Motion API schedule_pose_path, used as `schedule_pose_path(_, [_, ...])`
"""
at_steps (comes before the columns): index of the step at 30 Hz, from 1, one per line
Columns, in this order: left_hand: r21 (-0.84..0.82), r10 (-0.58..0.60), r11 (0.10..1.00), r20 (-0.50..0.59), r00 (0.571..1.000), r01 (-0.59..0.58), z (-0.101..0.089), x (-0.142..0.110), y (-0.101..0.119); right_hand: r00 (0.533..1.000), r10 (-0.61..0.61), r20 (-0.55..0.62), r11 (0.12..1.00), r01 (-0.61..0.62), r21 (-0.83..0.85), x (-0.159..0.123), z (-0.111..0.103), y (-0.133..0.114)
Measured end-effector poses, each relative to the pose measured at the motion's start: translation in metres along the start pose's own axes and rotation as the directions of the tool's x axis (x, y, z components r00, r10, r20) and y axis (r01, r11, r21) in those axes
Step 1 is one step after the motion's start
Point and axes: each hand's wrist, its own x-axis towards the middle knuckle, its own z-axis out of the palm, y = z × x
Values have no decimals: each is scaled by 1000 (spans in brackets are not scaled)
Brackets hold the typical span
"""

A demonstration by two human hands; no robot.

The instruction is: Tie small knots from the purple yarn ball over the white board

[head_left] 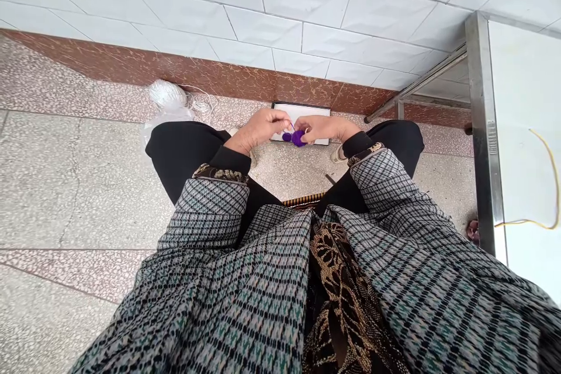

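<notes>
A small bundle of purple yarn (298, 138) is gripped in the fingers of my right hand (324, 127). Just left of it shows a smaller dark purple piece (286, 137); whether the two are joined I cannot make out. My left hand (263, 127) pinches a purple strand that runs across to the bundle. Both hands are close together between my knees, above a white tray with a dark rim (302, 110) on the floor.
A ball of white yarn (167, 94) lies by a plastic bag (169, 115) near the wall, its loose strand (205, 106) trailing right. To the right stands a metal-framed table (482, 128) with a yellow cord (550, 158) on its top. A tiled wall (263, 29) rises ahead.
</notes>
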Motion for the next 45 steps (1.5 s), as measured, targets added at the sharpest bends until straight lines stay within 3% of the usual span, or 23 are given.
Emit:
schedule_pose_path(2, [26,-45,998,-149,988,49,-3,2,-3,989,-100,108,989,87,122,-4,-2,-1])
schedule_pose_path(4, [42,-64,996,-184,981,73,-2,4,-5,972,-234,29,927,214,309,-5,-6,-1])
schedule_pose_path(6, [47,-60,997,-97,993,65,2,5,-6,937,-301,-178,826,349,443,-4,-12,0])
schedule_pose_path(9, [41,-41,999,162,986,35,11,5,-3,880,-216,-424,765,422,486,2,-16,1])
schedule_pose_path(11, [34,-20,999,319,948,10,16,4,1,879,-95,-466,821,334,463,7,-14,2])
schedule_pose_path(13, [29,2,999,381,924,-14,17,3,3,896,10,-444,913,173,369,10,-9,2])
schedule_pose_path(16, [39,18,999,256,967,-29,12,1,5,951,62,-303,992,-25,127,10,-2,2])
schedule_pose_path(19, [76,-6,997,10,1000,5,4,1,3,998,35,-58,999,-33,31,3,0,2])
schedule_pose_path(22, [102,-45,993,-132,990,59,0,3,-1,990,-120,80,975,102,200,-2,-5,4])
schedule_pose_path(24, [110,-62,991,-138,988,77,2,4,-4,967,-256,13,895,231,382,-1,-10,6])
schedule_pose_path(26, [112,-69,991,-78,995,78,6,6,-6,936,-312,-164,789,351,504,1,-15,7])
schedule_pose_path(29, [87,-59,995,130,990,47,15,8,-7,892,-244,-380,725,428,539,3,-17,5])
schedule_pose_path(32, [44,4,999,343,939,-21,20,8,-7,888,-108,-448,776,357,520,5,-13,-1])
schedule_pose_path(35, [16,54,998,389,920,-66,18,7,-5,890,-1,-456,854,238,463,6,-6,-8])
schedule_pose_path(39, [3,67,998,264,962,-70,12,2,-1,903,52,-428,950,87,299,5,-2,-9])
schedule_pose_path(43, [44,48,998,-27,999,-47,6,1,0,989,44,-144,994,-29,102,-2,-1,-8])
schedule_pose_path(45, [79,4,997,-177,984,10,4,4,-2,999,-25,-44,980,33,196,-6,-1,-9])
